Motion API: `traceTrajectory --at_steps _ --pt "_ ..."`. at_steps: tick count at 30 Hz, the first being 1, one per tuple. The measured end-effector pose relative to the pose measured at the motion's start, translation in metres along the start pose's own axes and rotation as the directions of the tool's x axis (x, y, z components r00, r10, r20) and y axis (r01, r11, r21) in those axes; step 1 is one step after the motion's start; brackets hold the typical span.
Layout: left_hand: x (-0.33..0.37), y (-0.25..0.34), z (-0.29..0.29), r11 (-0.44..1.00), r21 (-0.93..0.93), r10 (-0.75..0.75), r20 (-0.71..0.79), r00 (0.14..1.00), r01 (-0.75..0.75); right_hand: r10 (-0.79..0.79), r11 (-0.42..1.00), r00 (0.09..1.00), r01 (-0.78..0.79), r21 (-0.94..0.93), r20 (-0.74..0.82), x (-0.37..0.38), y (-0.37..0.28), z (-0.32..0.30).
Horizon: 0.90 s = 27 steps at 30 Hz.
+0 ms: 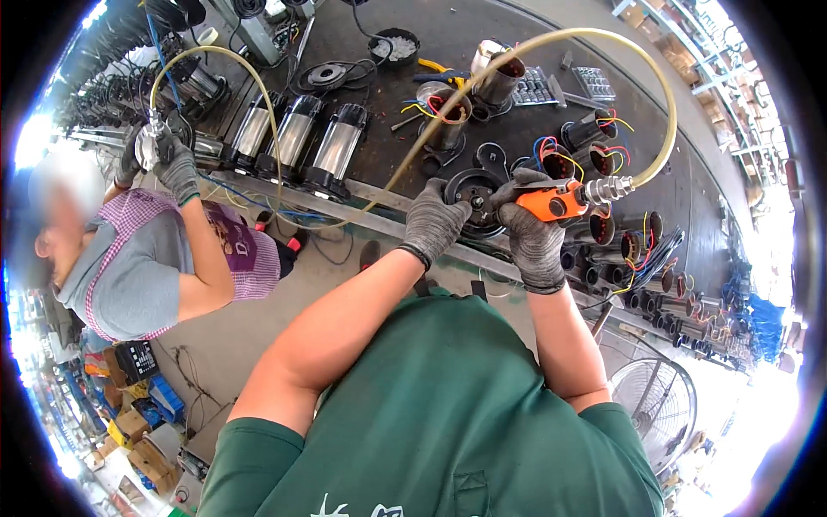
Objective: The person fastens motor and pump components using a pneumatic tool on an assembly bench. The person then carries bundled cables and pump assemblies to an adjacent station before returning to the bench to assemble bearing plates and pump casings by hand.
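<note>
My left hand, in a grey knit glove, grips the near left side of a round black motor housing at the bench edge, with the thumb over its rim. In my right hand, also gloved, is an orange air tool. Its metal coupling joins a yellowish hose that loops high over the bench. The tool's working end lies by the right side of the housing, partly hidden by my fingers.
Several metal motor cylinders stand at left; open tubes with coloured wires stand behind and right. A black bowl of small pale parts and yellow-handled pliers lie farther back. At left a co-worker holds a metal part. A fan stands lower right.
</note>
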<state>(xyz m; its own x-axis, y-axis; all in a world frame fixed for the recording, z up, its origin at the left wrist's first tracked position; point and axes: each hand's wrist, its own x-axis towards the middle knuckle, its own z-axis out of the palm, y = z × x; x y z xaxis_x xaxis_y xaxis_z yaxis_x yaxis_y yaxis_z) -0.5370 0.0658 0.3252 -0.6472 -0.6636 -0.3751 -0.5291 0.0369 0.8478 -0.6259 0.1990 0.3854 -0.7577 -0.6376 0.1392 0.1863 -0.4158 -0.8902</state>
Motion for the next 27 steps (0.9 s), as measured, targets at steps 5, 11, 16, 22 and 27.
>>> traceTrajectory --at_steps 5,11,16,22,27 --pt "0.001 -0.004 0.002 1.0 -0.011 0.01 0.002 1.0 -0.01 -0.031 0.999 0.999 0.031 -0.04 -0.007 -0.001 0.001 -0.002" --pt "0.001 -0.004 0.001 0.999 -0.027 0.018 0.003 1.0 -0.018 -0.004 0.991 0.999 0.01 -0.13 0.046 0.002 -0.003 -0.004" --pt "0.004 -0.008 0.002 0.999 0.007 0.032 -0.004 0.999 -0.032 0.239 0.971 0.845 -0.202 -0.128 0.478 0.021 -0.025 -0.023" --pt "0.0 -0.003 0.0 1.0 0.022 0.021 0.0 1.0 -0.021 0.177 0.972 0.874 -0.083 -0.219 0.452 0.023 -0.024 -0.019" --pt "-0.004 0.0 -0.001 1.0 0.011 0.015 -0.014 1.0 -0.015 0.153 0.986 0.922 -0.117 -0.119 0.356 0.018 -0.011 -0.027"
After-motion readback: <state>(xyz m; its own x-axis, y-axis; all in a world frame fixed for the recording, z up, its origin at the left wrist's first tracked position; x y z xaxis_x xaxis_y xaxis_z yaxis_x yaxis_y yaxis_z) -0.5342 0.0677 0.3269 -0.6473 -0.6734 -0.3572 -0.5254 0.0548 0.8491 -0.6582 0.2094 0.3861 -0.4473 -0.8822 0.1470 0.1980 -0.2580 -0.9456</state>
